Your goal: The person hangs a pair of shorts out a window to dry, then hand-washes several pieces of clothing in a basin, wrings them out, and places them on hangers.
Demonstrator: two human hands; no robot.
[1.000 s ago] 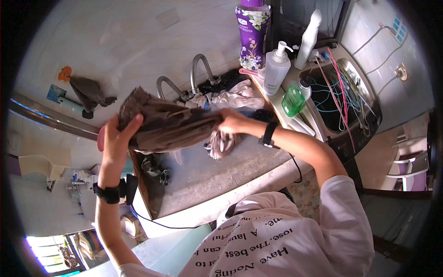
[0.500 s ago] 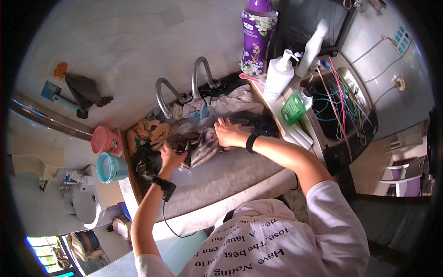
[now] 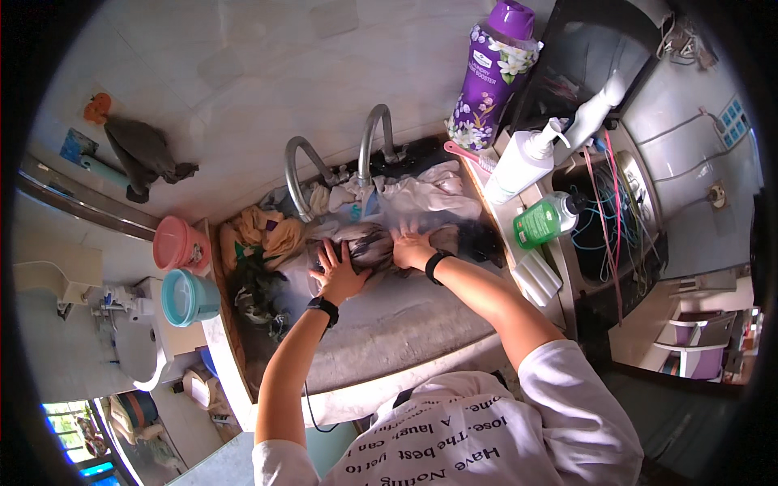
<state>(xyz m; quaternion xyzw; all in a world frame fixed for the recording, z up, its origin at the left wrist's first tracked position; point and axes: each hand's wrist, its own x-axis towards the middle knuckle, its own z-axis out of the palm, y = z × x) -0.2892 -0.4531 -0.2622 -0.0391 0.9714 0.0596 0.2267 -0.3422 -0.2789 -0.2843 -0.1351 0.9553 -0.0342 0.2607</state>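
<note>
My left hand (image 3: 339,274) presses on a wet greyish-brown garment (image 3: 366,246) in the sink, its fingers spread. A little further right, my right hand (image 3: 412,246) rests on the same bunched cloth, fingers stretched out and apart. White clothes (image 3: 425,193) lie behind it under the two curved grey faucets (image 3: 374,146). At its left are a tan garment (image 3: 271,235) and a dark green patterned one (image 3: 253,290). The sloping grey washing slab (image 3: 381,324) lies nearest to me.
A pink tub (image 3: 180,245) and a blue tub (image 3: 188,298) stand at the sink's left edge. On the right ledge are a pink-handled brush (image 3: 470,155), a purple bottle (image 3: 490,89), a white pump bottle (image 3: 523,166) and a green soap bottle (image 3: 541,223). Hangers (image 3: 596,219) fill a basin beyond.
My left hand has moved right and away from the dark green garment, and its fingers have spread flat. The right hand now lies flatter on the grey garment. The view has shifted slightly.
</note>
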